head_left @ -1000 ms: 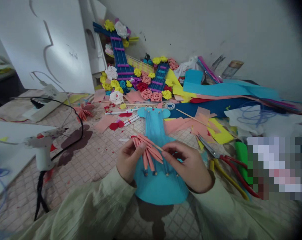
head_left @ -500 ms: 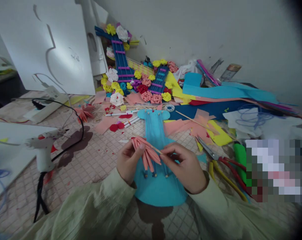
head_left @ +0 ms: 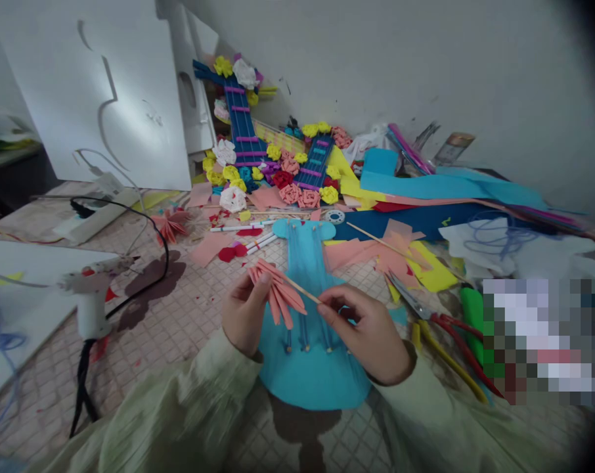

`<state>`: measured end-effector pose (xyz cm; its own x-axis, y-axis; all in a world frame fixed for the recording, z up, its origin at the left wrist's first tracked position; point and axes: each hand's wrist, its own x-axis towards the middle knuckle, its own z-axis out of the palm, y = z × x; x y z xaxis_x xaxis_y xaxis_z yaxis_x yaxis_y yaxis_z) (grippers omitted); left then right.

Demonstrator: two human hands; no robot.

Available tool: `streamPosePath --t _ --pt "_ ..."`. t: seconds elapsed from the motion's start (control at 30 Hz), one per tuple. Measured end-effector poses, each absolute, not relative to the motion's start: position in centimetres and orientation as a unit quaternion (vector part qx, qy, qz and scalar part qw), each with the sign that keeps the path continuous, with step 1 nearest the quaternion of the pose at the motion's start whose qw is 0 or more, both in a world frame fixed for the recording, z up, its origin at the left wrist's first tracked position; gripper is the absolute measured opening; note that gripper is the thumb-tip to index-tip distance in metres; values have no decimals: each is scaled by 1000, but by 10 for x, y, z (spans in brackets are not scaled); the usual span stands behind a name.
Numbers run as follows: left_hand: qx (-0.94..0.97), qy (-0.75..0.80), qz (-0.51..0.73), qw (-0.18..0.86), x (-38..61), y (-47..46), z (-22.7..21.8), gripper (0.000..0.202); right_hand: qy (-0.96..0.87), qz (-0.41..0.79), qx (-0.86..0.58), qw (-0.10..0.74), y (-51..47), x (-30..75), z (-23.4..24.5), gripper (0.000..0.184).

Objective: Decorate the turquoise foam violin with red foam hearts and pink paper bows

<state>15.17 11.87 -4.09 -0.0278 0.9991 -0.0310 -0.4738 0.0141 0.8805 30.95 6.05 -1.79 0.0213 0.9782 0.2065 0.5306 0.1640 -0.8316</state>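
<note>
My left hand is closed on a pink folded-paper flower, its narrow petals fanning down and to the right. My right hand pinches the end of a thin wooden stick. The stick's other end runs to the flower's upper edge; whether it goes inside is hidden. Below both hands lies a light-blue paper guitar with strings along its neck, tied around small pegs near its lower part.
To the left stand a white glue gun and a power strip. Red-handled scissors and yellow-handled pliers lie right. Behind are paper flowers, dark-blue guitar necks, pink paper scraps and a white board.
My left hand has moved slightly left with the pink flower, so more of the stick shows between the hands. My right hand has barely moved. The view has shifted a little.
</note>
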Motion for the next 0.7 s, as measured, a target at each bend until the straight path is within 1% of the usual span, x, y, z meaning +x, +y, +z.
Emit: streamPosePath --t 0.2,0.33,0.4,0.47,0.53,0.63,0.67,0.7 --pt "287 346 641 622 148 127 -30 19 -652 280 -589 387 64 319 -15 7" --pt "287 344 628 636 144 129 -25 21 -649 266 -606 375 67 336 -8 8" --pt "289 341 628 637 145 128 -25 22 -634 228 -625 395 69 350 -8 10" --pt "313 338 623 632 147 126 -28 22 -610 162 -661 405 71 368 -12 14" --pt "359 338 602 628 148 124 -33 24 -592 85 -709 374 75 385 -19 18" --pt "409 337 579 620 150 122 -41 27 -595 25 -753 278 80 402 -28 21" --pt "416 334 575 620 150 122 -43 28 -594 10 -758 269 82 403 -28 20" --pt "425 331 567 623 150 121 -44 29 -594 -4 -754 279 82 402 -27 20"
